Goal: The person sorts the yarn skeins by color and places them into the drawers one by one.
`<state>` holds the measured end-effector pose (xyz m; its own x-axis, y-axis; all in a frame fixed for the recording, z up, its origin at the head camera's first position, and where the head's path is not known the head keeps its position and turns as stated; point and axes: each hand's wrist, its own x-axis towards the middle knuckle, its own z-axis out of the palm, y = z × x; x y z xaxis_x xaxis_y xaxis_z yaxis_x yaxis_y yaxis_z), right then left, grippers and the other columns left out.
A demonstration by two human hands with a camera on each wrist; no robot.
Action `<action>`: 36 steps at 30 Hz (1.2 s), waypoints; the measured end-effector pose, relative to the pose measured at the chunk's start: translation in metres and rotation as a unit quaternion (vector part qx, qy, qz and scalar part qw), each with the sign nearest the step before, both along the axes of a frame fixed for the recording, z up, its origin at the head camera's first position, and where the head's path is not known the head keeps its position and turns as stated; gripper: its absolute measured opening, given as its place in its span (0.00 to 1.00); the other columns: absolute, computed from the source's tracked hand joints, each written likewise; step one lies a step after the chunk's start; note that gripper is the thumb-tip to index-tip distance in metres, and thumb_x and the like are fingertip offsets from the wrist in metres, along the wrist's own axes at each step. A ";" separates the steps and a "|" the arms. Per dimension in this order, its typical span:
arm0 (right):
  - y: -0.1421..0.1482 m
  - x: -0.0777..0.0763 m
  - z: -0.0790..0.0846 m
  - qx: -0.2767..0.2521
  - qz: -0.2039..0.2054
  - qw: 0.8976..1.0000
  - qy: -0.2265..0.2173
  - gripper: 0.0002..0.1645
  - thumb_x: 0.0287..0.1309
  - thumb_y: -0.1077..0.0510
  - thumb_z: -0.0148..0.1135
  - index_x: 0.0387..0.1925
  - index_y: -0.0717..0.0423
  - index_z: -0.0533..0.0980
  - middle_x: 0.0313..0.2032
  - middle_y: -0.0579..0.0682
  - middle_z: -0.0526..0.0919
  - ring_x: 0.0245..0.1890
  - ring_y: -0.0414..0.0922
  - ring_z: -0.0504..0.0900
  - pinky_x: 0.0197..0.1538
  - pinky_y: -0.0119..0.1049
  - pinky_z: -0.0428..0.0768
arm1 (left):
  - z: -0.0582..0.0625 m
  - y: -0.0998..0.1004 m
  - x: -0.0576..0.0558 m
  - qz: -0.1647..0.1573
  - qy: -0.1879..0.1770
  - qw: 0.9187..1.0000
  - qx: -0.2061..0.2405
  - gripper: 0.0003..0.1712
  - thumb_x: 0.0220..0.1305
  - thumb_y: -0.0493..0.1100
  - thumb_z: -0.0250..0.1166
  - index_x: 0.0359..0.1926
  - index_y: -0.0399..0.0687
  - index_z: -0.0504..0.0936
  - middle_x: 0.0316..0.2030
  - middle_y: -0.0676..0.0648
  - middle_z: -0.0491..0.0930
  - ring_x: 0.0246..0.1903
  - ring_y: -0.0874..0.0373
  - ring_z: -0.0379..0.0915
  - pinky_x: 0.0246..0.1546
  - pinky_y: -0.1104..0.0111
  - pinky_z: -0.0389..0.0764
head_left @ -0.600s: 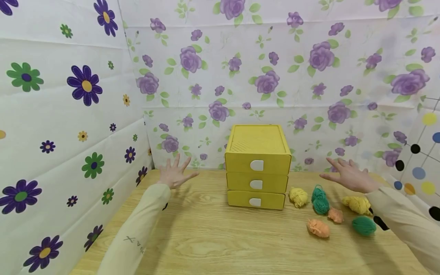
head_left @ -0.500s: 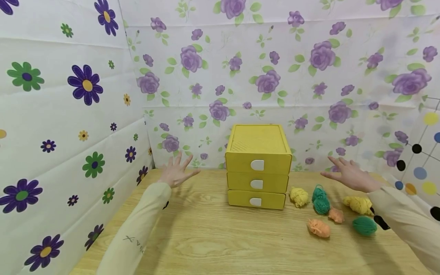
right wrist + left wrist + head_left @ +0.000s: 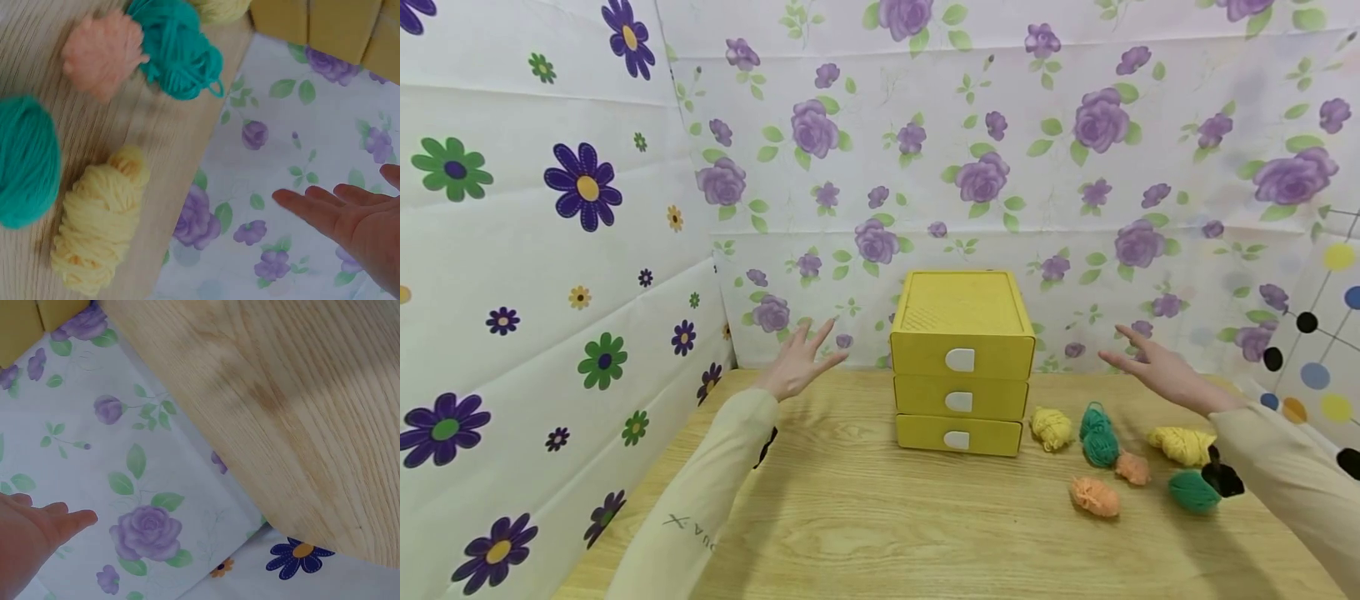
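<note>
My left hand (image 3: 797,365) is held over the left back of the table with its fingers spread, holding nothing. On the other side my right hand (image 3: 1168,373) hovers above the yarn, fingers extended, also holding nothing. A yellow three-drawer box (image 3: 962,358) with white handles stands between them, its drawers closed. Nearest to the right hand are a long yellow yarn bundle (image 3: 100,225), a green yarn ball (image 3: 25,162) and a teal yarn bundle (image 3: 178,50). A small peach yarn ball (image 3: 103,53) lies beside the teal one.
Another peach yarn ball (image 3: 1095,497) lies nearer the front, and a round yellow yarn ball (image 3: 1051,428) sits beside the box. Behind the wooden table (image 3: 865,517) hangs a purple-flowered sheet (image 3: 820,200). A daisy-patterned sheet (image 3: 535,267) borders the left side.
My left hand has moved slightly right and up, toward the box. The right hand has turned a little, its fingers pointing higher. The box and yarn have stayed in place.
</note>
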<state>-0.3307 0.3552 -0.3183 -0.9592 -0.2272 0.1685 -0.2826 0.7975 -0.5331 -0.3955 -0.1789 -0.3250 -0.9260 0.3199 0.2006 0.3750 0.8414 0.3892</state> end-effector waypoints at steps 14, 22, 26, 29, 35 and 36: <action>-0.016 0.009 0.013 -0.312 0.092 0.944 -0.049 0.36 0.67 0.52 0.46 0.68 0.62 0.45 0.56 0.63 0.62 0.48 0.52 0.74 0.42 0.50 0.74 | 0.015 0.018 0.002 -0.086 -0.014 0.979 0.183 0.37 0.66 0.61 0.48 0.70 0.57 0.48 0.67 0.41 0.40 0.64 0.42 0.39 0.56 0.45 0.49; -0.038 0.018 0.025 -0.400 0.161 0.902 -0.033 0.24 0.66 0.63 0.48 0.61 0.63 0.60 0.50 0.54 0.73 0.47 0.53 0.75 0.44 0.51 0.73 | 0.024 0.032 -0.001 -0.137 -0.080 0.937 0.310 0.33 0.65 0.56 0.53 0.69 0.62 0.55 0.67 0.47 0.44 0.58 0.43 0.56 0.47 0.52 0.68; -0.053 0.024 0.031 -0.417 0.179 0.891 -0.030 0.21 0.64 0.65 0.50 0.58 0.64 0.65 0.49 0.57 0.75 0.46 0.54 0.75 0.43 0.50 0.73 | 0.030 0.040 -0.001 -0.169 -0.106 0.907 0.370 0.31 0.65 0.50 0.55 0.67 0.58 0.59 0.65 0.47 0.48 0.57 0.44 0.59 0.46 0.52 0.70; -0.063 0.028 0.034 -0.423 0.182 0.887 -0.031 0.20 0.63 0.65 0.51 0.57 0.65 0.67 0.47 0.58 0.76 0.46 0.55 0.75 0.43 0.49 0.73 | 0.037 0.047 0.003 -0.183 -0.126 0.892 0.394 0.30 0.65 0.45 0.56 0.67 0.52 0.60 0.64 0.44 0.50 0.57 0.42 0.58 0.46 0.52 0.70; -0.081 0.033 0.035 -0.414 0.177 0.892 -0.031 0.21 0.60 0.64 0.56 0.55 0.65 0.70 0.47 0.58 0.77 0.45 0.53 0.76 0.45 0.51 0.71 | 0.040 0.058 0.000 -0.198 -0.140 0.886 0.395 0.29 0.65 0.44 0.57 0.66 0.48 0.61 0.62 0.43 0.54 0.57 0.40 0.58 0.43 0.56 0.73; -0.084 0.033 0.035 -0.409 0.174 0.895 -0.029 0.22 0.59 0.64 0.57 0.55 0.65 0.70 0.47 0.58 0.77 0.45 0.53 0.77 0.45 0.51 0.71 | 0.041 0.060 -0.001 -0.198 -0.141 0.886 0.395 0.29 0.65 0.44 0.57 0.66 0.47 0.61 0.62 0.43 0.55 0.56 0.41 0.59 0.43 0.56 0.73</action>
